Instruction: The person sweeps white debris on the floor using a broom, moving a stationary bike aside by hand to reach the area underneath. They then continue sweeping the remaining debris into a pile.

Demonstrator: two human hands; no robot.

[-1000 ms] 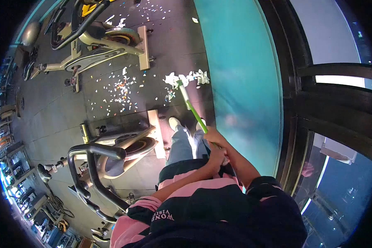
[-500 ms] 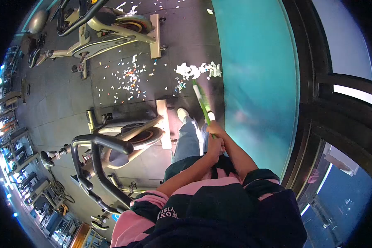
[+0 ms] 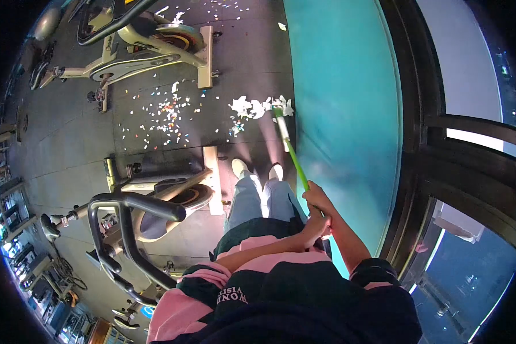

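Both hands, right hand [image 3: 317, 198] and left hand [image 3: 315, 226], grip the green broom [image 3: 292, 155]; paper scraps [image 3: 258, 107] at its far end, exercise bike [image 3: 155, 200] left

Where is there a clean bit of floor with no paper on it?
The teal strip along the window frame is bare apart from one scrap at its far end. The dark floor left of the scattered paper bits is also free. It is crowded between the two exercise bikes and at the paper pile by the broom.
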